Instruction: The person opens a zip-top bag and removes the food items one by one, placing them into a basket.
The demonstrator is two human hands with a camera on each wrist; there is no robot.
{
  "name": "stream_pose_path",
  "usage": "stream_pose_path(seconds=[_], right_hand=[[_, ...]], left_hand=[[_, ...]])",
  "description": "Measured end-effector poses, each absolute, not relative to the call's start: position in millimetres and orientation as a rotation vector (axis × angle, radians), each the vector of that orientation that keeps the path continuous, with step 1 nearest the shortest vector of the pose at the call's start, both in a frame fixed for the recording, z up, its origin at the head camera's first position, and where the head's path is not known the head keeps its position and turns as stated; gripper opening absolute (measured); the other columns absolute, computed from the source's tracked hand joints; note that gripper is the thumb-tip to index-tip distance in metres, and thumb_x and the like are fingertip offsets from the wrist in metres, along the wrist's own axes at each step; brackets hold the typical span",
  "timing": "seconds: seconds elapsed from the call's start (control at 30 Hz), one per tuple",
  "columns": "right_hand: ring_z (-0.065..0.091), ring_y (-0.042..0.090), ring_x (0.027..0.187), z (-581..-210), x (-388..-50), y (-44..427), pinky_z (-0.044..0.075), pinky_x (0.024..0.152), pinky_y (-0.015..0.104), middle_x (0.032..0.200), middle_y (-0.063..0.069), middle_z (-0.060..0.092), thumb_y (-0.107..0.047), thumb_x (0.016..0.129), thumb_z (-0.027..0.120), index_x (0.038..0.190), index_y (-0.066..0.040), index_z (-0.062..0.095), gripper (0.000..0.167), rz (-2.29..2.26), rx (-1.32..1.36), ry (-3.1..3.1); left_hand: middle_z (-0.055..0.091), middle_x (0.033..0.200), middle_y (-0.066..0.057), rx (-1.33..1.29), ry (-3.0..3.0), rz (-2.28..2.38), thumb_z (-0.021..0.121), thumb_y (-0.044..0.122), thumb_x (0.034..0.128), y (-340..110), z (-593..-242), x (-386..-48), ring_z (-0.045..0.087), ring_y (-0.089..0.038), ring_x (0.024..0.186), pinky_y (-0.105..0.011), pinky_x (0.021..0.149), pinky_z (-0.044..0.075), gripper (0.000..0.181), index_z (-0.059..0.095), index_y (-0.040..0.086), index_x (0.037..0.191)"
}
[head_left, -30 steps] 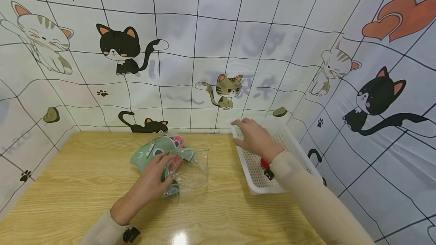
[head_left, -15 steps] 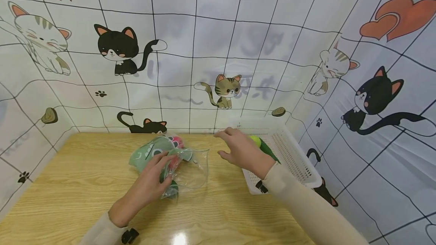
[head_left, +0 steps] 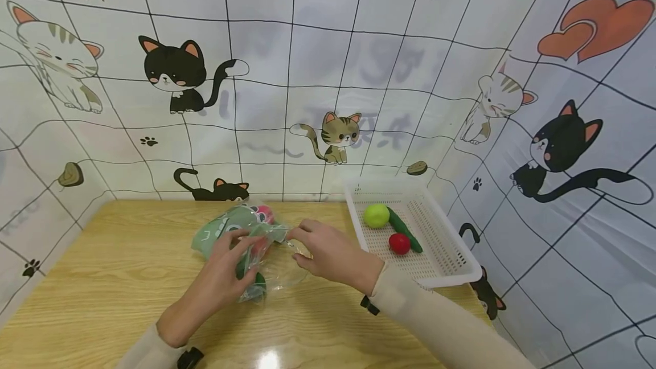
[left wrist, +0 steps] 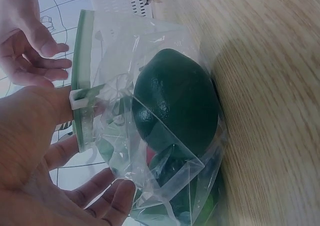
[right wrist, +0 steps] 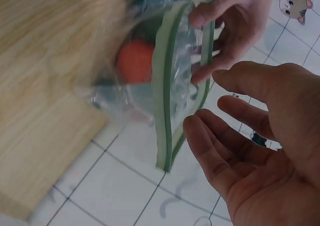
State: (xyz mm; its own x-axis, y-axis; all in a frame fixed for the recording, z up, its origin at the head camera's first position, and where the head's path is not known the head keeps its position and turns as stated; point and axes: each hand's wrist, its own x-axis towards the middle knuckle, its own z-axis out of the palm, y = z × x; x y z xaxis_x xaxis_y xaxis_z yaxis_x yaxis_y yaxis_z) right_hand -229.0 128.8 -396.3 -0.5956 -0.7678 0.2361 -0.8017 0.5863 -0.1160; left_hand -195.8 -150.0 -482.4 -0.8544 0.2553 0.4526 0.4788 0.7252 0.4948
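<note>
A clear zip bag with a green face print [head_left: 212, 236] lies on the table, its mouth towards the right. Through the plastic show a dark green rounded item [left wrist: 175, 101] and a red item [right wrist: 134, 61]. My left hand [head_left: 217, 278] holds the bag near its mouth, thumb and fingers around the green zip strip [left wrist: 84, 51]. Right beside the mouth, my right hand [head_left: 335, 255] has its thumb and fingers apart; in the right wrist view they hold nothing, with the fingertips [right wrist: 192, 123] close to the strip.
A white perforated basket [head_left: 463, 252] stands on the table [head_left: 128, 278] at the right. In it lie a yellow-green round item [head_left: 376, 216], a dark green cucumber shape [head_left: 402, 228] and a red round item [head_left: 399, 244]. Cat-print cloth [head_left: 266, 73] rises behind.
My right hand has moved from over the basket leftwards to the bag's mouth, uncovering the items in the basket. My left hand has stayed at the bag.
</note>
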Motion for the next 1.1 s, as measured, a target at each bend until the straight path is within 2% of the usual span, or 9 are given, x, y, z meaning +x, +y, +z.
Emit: stream_pose_path(seconds=[0.13, 0.23, 0.4, 0.53, 0.6, 0.7, 0.83, 0.9, 1.1], right_hand=[[0.078, 0.015, 0.099, -408, -228, 111, 0.063, 0.084, 0.019, 0.131, 0.006, 0.08, -0.019, 0.109, 0.085, 0.14, -0.01, 0.078, 0.033, 0.342, 1.391, -2.691], [0.077, 0.011, 0.098, -418, -228, 97, 0.06, 0.082, 0.014, 0.13, 0.006, 0.081, -0.015, 0.11, 0.083, 0.139, -0.008, 0.078, 0.03, 0.363, 1.422, -2.737], [0.061, -0.002, 0.077, -437, -231, 76, 0.049, 0.069, 0.008, 0.111, 0.003, 0.082, -0.015, 0.112, 0.08, 0.134, -0.008, 0.081, 0.023, 0.357, 1.423, -2.843], [0.052, -0.005, 0.065, -450, -235, 64, 0.04, 0.061, 0.01, 0.089, -0.004, 0.076, -0.016, 0.112, 0.08, 0.114, -0.012, 0.082, 0.005, 0.38, 1.416, -2.88], [0.052, -0.005, 0.065, -456, -237, 60, 0.039, 0.061, 0.011, 0.085, -0.005, 0.075, -0.017, 0.111, 0.081, 0.11, -0.013, 0.082, 0.005, 0.401, 1.408, -2.889], [0.062, -0.004, 0.072, -462, -239, 56, 0.045, 0.067, 0.012, 0.09, -0.005, 0.081, -0.023, 0.109, 0.085, 0.115, -0.015, 0.085, 0.01, 0.415, 1.377, -2.909], [0.078, 0.002, 0.097, -468, -241, 54, 0.058, 0.081, 0.014, 0.111, -0.004, 0.087, -0.03, 0.108, 0.087, 0.124, -0.016, 0.085, 0.021, 0.399, 1.361, -2.936], [0.08, 0.006, 0.104, -470, -241, 54, 0.059, 0.083, 0.015, 0.116, -0.003, 0.086, -0.031, 0.108, 0.087, 0.125, -0.016, 0.085, 0.023, 0.404, 1.363, -2.945], [0.064, 0.0, 0.087, -474, -241, 53, 0.049, 0.072, 0.014, 0.109, -0.003, 0.081, -0.027, 0.105, 0.089, 0.128, -0.018, 0.082, 0.025, 0.414, 1.342, -2.962]], left_hand=[[0.063, 0.154, -0.03, -0.564, -2.587, -0.853, 0.093, 0.003, 0.0907, -152, -483, -195, 0.064, -0.05, 0.133, -0.067, 0.101, 0.063, 0.063, 0.076, 0.013, 0.15], [0.062, 0.155, -0.029, -0.56, -2.608, -0.856, 0.093, 0.004, 0.0921, -154, -482, -194, 0.064, -0.049, 0.134, -0.066, 0.101, 0.064, 0.064, 0.074, 0.013, 0.153], [0.061, 0.156, -0.029, -0.557, -2.628, -0.873, 0.09, 0.005, 0.0946, -156, -482, -192, 0.063, -0.05, 0.137, -0.067, 0.102, 0.064, 0.066, 0.072, 0.014, 0.157], [0.062, 0.155, -0.028, -0.57, -2.628, -0.863, 0.091, 0.004, 0.0933, -157, -482, -191, 0.063, -0.051, 0.137, -0.069, 0.103, 0.063, 0.069, 0.07, 0.012, 0.158], [0.062, 0.155, -0.028, -0.577, -2.624, -0.855, 0.091, 0.003, 0.0923, -157, -482, -191, 0.063, -0.051, 0.138, -0.069, 0.104, 0.063, 0.07, 0.069, 0.011, 0.158], [0.061, 0.156, -0.027, -0.577, -2.626, -0.85, 0.091, 0.003, 0.092, -157, -481, -192, 0.062, -0.051, 0.141, -0.07, 0.105, 0.063, 0.072, 0.068, 0.009, 0.16], [0.061, 0.157, -0.026, -0.576, -2.646, -0.84, 0.09, 0.004, 0.0919, -158, -481, -192, 0.061, -0.051, 0.144, -0.07, 0.107, 0.063, 0.074, 0.066, 0.009, 0.161], [0.061, 0.157, -0.026, -0.577, -2.658, -0.837, 0.09, 0.004, 0.0914, -158, -481, -191, 0.06, -0.051, 0.145, -0.07, 0.108, 0.062, 0.075, 0.066, 0.009, 0.162], [0.06, 0.159, -0.024, -0.573, -2.68, -0.849, 0.087, 0.003, 0.0917, -159, -480, -188, 0.059, -0.051, 0.149, -0.07, 0.11, 0.062, 0.076, 0.065, 0.011, 0.164]])
